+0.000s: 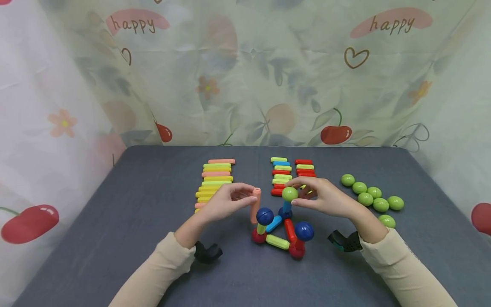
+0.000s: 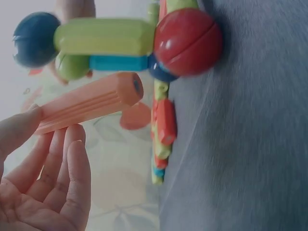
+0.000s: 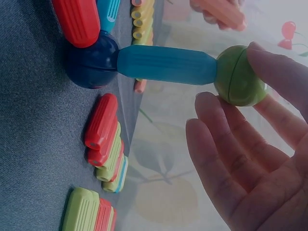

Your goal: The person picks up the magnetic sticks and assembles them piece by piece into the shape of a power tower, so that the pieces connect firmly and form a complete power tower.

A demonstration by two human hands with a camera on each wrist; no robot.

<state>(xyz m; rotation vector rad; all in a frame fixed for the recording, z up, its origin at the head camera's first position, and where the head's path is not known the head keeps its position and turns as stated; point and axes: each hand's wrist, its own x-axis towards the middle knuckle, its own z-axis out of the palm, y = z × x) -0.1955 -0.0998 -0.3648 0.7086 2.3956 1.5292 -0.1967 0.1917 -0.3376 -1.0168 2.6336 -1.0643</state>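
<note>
Head view: rods [image 1: 282, 172] behind ball frame [image 1: 290, 230], green balls [image 1: 365, 198] rightward

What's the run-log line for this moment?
left hand: holds salmon rod, unattached | right hand: grips green ball atop upright blue rod | structure: three-cornered base, on table | loose green balls: table's right side

Play nook: toys [image 1: 304, 231], ptd. curtain [image 1: 253, 76]

The left hand [image 1: 229, 199] and right hand [image 1: 324, 197] both pinch, forearms [image 1: 153, 273] angled inward.
</note>
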